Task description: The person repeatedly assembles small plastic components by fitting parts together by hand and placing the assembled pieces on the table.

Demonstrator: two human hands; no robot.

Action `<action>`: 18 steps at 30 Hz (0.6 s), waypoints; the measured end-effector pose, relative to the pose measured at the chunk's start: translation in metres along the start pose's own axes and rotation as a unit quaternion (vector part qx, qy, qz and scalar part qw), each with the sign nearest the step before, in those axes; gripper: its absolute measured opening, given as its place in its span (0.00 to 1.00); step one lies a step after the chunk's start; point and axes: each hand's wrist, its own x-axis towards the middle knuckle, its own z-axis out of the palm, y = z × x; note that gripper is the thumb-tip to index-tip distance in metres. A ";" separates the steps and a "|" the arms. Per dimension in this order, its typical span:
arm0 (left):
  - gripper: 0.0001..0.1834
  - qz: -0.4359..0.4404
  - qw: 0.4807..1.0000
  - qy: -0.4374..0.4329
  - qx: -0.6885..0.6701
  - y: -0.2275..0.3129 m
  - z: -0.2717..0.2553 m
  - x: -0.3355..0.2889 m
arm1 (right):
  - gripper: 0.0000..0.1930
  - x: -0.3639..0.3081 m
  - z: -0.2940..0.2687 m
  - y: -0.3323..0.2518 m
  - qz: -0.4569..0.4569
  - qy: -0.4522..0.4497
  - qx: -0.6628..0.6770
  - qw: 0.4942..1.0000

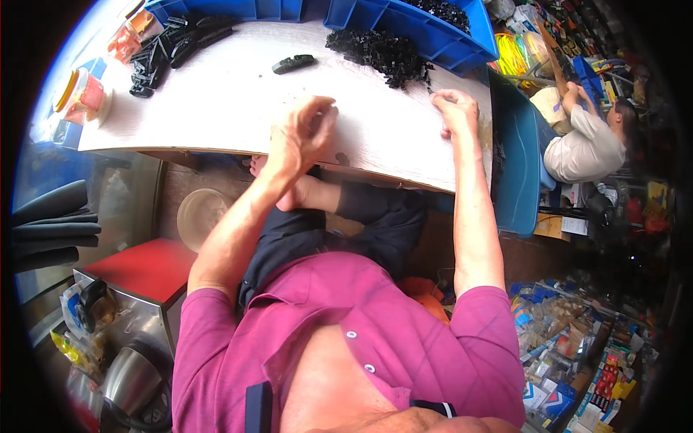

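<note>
Over the middle of the white tabletop (216,94) is my left hand (302,133), its fingers curled in toward the thumb; whatever may be inside is hidden. My right hand (459,114) is at the table's right side, thumb and fingers drawn together beside the near edge of a pile of small black plastic parts (382,52). Something tiny and dark shows by its fingertips, too small to name. One long black plastic piece (294,64) lies alone beyond my left hand. More long black pieces (170,49) are heaped at the far left.
Two blue bins, a left one (224,9) and a right one (433,32), stand along the far edge. Plastic jars (83,94) are at the left corner. A teal tub (516,159) adjoins the table's right. Another person (588,144) sits beyond it. A kettle (133,375) stands lower left.
</note>
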 end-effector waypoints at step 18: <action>0.12 -0.301 0.815 -0.090 -0.486 0.042 0.114 0.034 | 0.06 -0.071 0.035 -0.002 0.033 -0.093 0.398 0.912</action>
